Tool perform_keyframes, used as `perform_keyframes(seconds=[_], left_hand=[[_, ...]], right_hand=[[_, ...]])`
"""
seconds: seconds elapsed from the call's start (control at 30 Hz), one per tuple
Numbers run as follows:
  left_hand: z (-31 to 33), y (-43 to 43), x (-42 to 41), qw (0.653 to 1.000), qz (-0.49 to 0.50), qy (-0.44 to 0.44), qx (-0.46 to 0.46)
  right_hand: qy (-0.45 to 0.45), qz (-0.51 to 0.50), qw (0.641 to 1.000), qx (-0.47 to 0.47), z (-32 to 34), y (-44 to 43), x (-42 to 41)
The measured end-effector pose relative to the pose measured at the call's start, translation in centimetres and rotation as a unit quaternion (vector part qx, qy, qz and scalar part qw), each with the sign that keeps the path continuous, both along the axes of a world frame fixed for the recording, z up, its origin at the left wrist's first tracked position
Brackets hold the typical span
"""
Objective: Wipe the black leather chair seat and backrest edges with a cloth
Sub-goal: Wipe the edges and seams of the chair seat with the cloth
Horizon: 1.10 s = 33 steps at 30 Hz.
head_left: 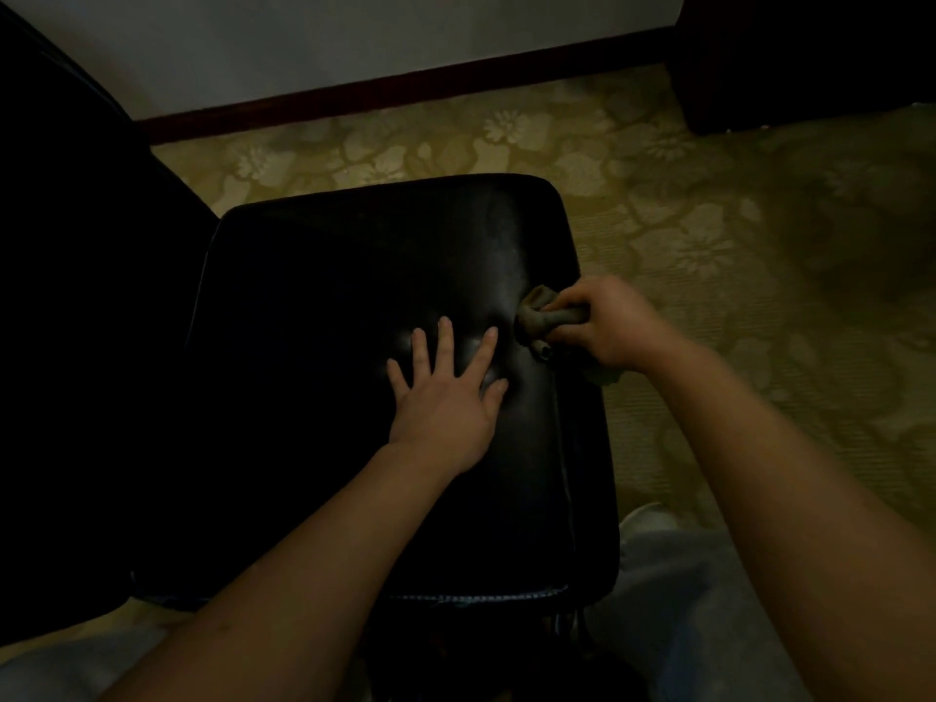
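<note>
The black leather chair seat (354, 276) fills the middle of the head view, with its dark backrest (76, 296) rising at the left. My left hand (445, 387) lies flat on the seat with fingers spread, pressing dents into the leather. My right hand (608, 321) grips a bunched grey-green cloth (537, 316) against the seat's right edge. Part of the cloth hangs below my right palm.
Patterned yellow-green carpet (709, 235) surrounds the chair. A white wall with a dark baseboard (405, 88) runs along the back. Dark furniture (810, 58) stands at the top right. My light trousers and a white shoe (653, 524) are beside the seat's right front corner.
</note>
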<state>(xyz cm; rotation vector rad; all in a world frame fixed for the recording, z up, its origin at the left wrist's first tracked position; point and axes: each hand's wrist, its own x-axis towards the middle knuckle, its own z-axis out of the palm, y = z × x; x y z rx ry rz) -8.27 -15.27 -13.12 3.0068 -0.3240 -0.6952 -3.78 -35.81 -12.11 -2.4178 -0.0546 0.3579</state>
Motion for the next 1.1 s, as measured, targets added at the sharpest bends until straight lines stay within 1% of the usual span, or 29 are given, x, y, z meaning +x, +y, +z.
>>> perform_keyframes(seconds=[0.07,0.13,0.2,0.37,0.43,0.53,0.63,0.7,0.77,0.87,0.93,1.0,1.1], left_hand=[[0.0,0.0,-0.1,1.0,-0.001,0.0,0.003],[0.2,0.0,-0.2,1.0,-0.003,-0.002,0.005],[0.4,0.1,-0.2,1.0,-0.008,-0.009,0.0],[0.9,2.0,-2.1,0.998,-0.037,-0.045,-0.031],[0.7,2.9,-3.9,0.997,-0.046,-0.054,-0.028],[0.4,3.2,-5.1,0.997,-0.045,-0.055,-0.018],[0.2,3.0,-5.0,0.997,-0.041,-0.057,-0.024],[0.2,3.1,-5.0,0.997,-0.042,-0.057,-0.027],[0.3,3.1,-5.0,0.997,-0.041,-0.052,-0.025],[0.4,2.7,-4.9,0.997,-0.035,-0.058,-0.025],[0.3,2.6,-4.9,0.997,-0.033,-0.064,-0.024],[0.3,2.7,-4.9,0.997,-0.033,-0.061,-0.026],[0.3,2.7,-5.0,0.997,-0.032,-0.059,-0.035]], right_hand=[[0.054,0.04,0.998,-0.003,0.6,-0.6,-0.2],[0.079,0.044,0.996,-0.001,0.7,-0.8,-0.3],[0.063,0.02,0.998,0.008,0.2,-0.7,-0.2],[-0.057,-0.058,0.997,0.016,-1.8,-0.4,0.0],[-0.081,-0.064,0.995,0.011,-2.3,-0.4,0.0],[-0.064,-0.033,0.997,0.021,-2.2,-0.8,-0.3],[0.002,0.019,0.998,0.064,-1.4,-1.8,-1.0],[0.033,0.036,0.997,0.063,-1.2,-2.1,-1.4],[0.013,0.022,0.999,0.045,-1.5,-1.6,-1.6],[-0.065,-0.049,0.997,0.004,-2.7,-0.5,-1.6],[-0.104,-0.08,0.991,-0.005,-3.3,0.1,-1.7],[-0.103,-0.073,0.992,0.007,-3.4,0.1,-1.7],[-0.056,-0.012,0.998,-0.004,-2.6,-0.5,-2.2]])
